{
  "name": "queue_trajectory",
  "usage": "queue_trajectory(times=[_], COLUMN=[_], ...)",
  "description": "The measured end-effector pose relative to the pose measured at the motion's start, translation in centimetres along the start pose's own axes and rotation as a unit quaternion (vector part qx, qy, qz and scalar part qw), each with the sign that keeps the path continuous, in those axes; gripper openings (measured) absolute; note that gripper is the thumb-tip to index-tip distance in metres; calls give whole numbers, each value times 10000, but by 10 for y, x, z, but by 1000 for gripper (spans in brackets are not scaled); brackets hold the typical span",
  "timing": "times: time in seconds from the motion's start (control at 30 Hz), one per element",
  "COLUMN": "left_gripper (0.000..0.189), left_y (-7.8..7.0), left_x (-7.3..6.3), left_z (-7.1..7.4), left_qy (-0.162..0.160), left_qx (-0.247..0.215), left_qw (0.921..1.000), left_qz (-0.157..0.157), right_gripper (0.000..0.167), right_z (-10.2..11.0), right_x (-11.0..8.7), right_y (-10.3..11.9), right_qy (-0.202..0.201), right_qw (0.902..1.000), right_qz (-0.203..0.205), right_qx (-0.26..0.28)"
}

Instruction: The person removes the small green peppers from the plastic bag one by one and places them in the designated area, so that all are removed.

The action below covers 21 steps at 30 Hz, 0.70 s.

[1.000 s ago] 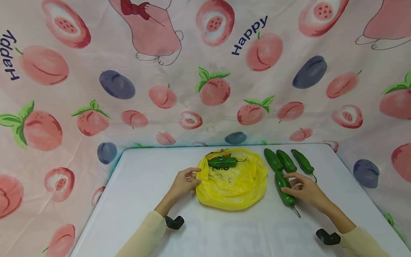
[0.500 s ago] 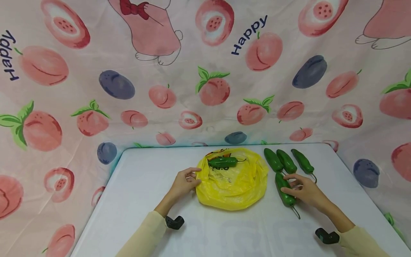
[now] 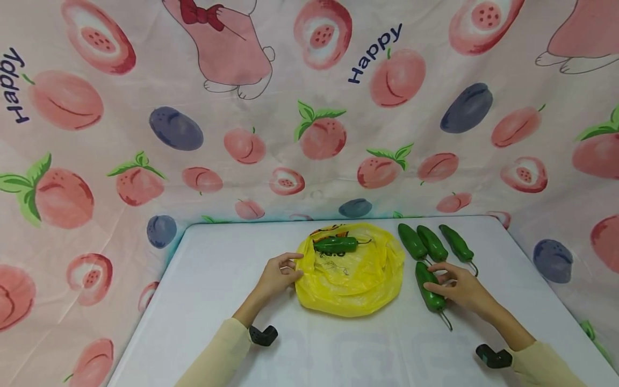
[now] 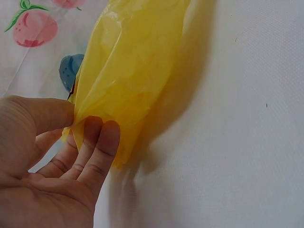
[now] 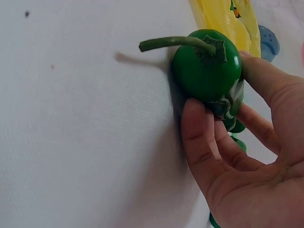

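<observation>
My left hand [image 3: 279,275] pinches the left edge of a yellow plastic bag [image 3: 348,293], thumb and fingers on the thin film in the left wrist view. The bag lies spread round with its mouth rolled outward, and one green pepper [image 3: 335,245] rests in it near the back. On the right, my right hand [image 3: 459,285] grips another green pepper [image 3: 425,282] from its right side, thumb and fingers on either flank. The stem [image 5: 166,43] of that pepper points toward the front of the table. Its far end is partly hidden in the right wrist view.
Behind the right hand lie three more peppers: one at the left [image 3: 412,241], one in the middle [image 3: 432,243] and one at the right [image 3: 456,243]. All rest on a white table [image 3: 217,269]. A fruit-patterned cloth [image 3: 271,113] hangs behind the table.
The gripped pepper has shifted very slightly toward the front, away from the peppers behind it. The left hand and the bag have stayed where they were.
</observation>
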<state>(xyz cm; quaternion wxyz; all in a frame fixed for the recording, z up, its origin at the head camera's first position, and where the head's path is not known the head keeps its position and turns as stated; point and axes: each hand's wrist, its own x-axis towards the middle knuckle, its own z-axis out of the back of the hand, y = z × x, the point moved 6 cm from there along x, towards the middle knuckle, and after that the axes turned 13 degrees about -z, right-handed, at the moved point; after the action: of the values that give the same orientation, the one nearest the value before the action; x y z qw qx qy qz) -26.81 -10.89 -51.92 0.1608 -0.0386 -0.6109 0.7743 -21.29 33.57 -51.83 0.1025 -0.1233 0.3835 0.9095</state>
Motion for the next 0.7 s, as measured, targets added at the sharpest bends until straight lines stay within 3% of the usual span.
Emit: queue_trajectory(times=[0.7], left_gripper=[43], left_y=[1], left_x=[0], left_z=[2], left_qy=[-34], left_qx=[67], left_qw=[9999], left_qz=[98], right_gripper=[60], right_z=[2], right_x=[-1], right_y=[1], right_qy=[113], right_qw=[9999], right_qz=[43], right_qx=[-64])
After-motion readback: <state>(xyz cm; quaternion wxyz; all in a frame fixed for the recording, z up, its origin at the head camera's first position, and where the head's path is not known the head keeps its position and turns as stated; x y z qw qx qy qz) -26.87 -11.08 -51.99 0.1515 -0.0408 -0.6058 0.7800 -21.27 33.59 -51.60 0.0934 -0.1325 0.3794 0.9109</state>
